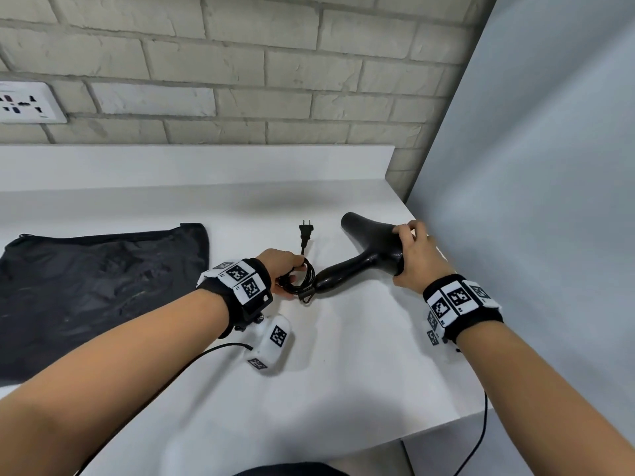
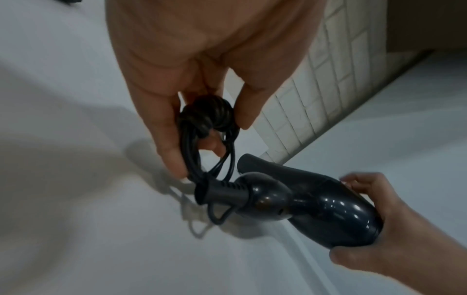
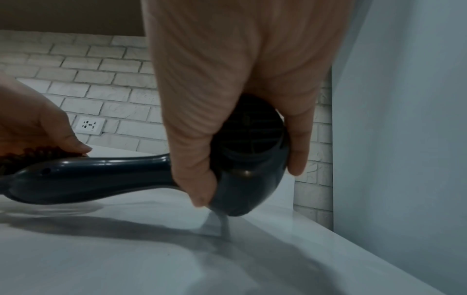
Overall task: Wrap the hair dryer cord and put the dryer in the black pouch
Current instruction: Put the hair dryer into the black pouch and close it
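A glossy black hair dryer [image 1: 369, 249] lies just above the white counter, nozzle to the back, handle toward the left. My right hand [image 1: 415, 255] grips its rear body [image 3: 250, 151] around the intake grille. My left hand [image 1: 285, 269] pinches the coiled black cord [image 1: 302, 278] at the handle's end; the loops [image 2: 207, 123] sit between thumb and fingers. The two-pin plug [image 1: 305, 231] sticks out past the coil toward the wall. The black pouch [image 1: 99, 290] lies flat on the counter to the left.
A white counter [image 1: 343, 372] with a raised back ledge meets a brick wall holding a wall socket [image 1: 27, 103]. A grey panel [image 1: 532, 166] closes off the right side. The counter's front right edge is near my right forearm.
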Tool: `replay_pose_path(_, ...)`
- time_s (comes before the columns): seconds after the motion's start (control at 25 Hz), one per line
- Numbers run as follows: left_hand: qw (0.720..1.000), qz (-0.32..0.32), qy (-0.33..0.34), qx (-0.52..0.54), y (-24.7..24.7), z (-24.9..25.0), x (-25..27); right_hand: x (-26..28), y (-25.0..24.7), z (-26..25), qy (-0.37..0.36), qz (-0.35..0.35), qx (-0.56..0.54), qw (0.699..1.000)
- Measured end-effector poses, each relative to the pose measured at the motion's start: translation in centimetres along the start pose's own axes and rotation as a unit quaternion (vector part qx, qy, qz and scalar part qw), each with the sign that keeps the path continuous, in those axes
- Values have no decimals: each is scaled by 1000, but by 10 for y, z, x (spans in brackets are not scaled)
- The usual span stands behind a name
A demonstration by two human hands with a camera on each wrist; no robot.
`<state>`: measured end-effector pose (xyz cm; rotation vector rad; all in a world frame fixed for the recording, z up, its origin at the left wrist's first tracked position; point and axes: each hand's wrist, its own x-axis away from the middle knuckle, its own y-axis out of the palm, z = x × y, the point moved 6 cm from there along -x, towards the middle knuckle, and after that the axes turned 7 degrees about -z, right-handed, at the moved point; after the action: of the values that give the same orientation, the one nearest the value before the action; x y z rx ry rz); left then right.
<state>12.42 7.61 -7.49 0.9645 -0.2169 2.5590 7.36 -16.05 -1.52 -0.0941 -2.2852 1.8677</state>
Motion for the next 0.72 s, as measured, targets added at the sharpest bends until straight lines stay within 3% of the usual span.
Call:
replay_pose_path(0.12,996,12,4,-86,2,-2,-1,4,15,2,14,-56,18,998)
replay_pose_path(0.28,985,-16,8,-173,6,0,1,8,23,4,32,-82,14,996)
replay_pose_path(0.48,932,8,17,-363,3,9,5,12,26,3,34,-92,15,995)
replay_pose_path(0.72,867,44,37,-495,5,13,12,15,24,0,21,-104,19,994)
